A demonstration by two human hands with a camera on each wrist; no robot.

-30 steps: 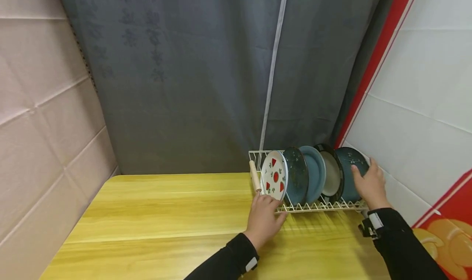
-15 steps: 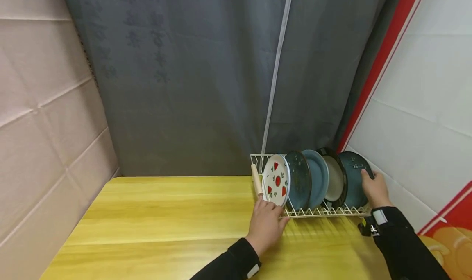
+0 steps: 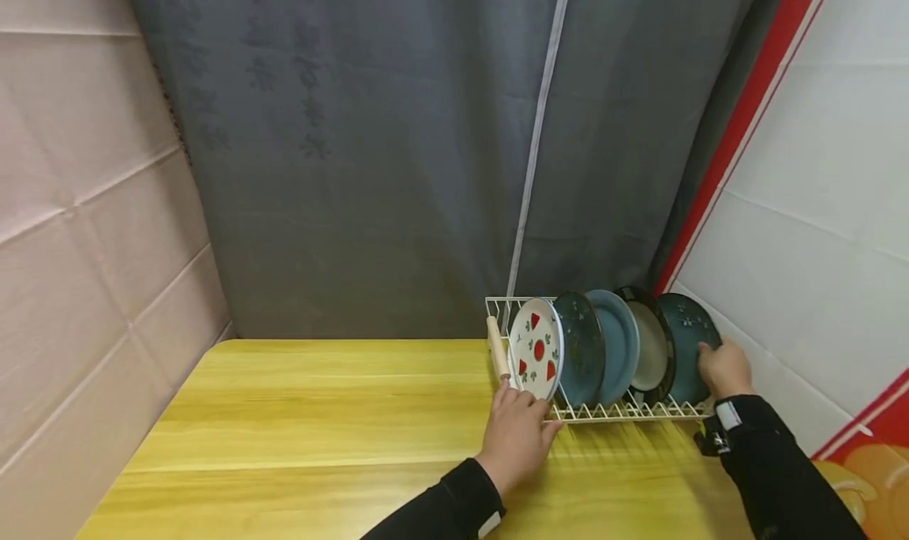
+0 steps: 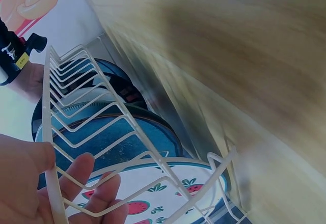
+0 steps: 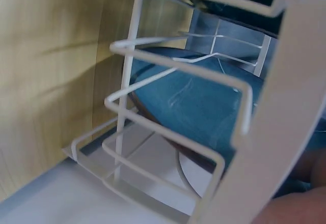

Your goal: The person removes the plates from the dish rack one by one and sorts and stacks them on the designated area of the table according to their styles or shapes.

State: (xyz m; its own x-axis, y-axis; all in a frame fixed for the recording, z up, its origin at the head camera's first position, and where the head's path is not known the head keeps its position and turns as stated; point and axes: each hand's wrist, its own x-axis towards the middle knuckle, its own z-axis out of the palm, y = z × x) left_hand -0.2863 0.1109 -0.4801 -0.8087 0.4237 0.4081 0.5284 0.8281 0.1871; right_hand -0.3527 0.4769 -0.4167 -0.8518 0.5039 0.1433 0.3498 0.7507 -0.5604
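A white wire dish rack (image 3: 625, 415) stands on the wooden table, with several plates upright in its slots. My left hand (image 3: 517, 437) grips the rack's front rail at its left corner; the left wrist view shows fingers (image 4: 104, 196) hooked through the wires. Closest to that hand is a white plate (image 3: 537, 343) with red fruit patterns. At the right end, my right hand (image 3: 726, 370) pinches the rim of a dark blue plate (image 3: 687, 339). In the right wrist view this blue plate (image 5: 188, 102) sits behind the rack's wires, and most of the right hand is out of frame.
Between the two end plates stand a dark green-blue plate (image 3: 581, 350), a lighter blue plate (image 3: 618, 343) and a black-rimmed pale plate (image 3: 648, 350). A wooden handle (image 3: 497, 349) is on the rack's left side. A grey curtain (image 3: 369, 169) hangs behind; a white wall covering (image 3: 817, 248) borders the right.
My right hand, earlier spread beside the rightmost plate, has come down a little and taken hold of its rim. My left hand stays at the rack's corner. The head view has shifted slightly.
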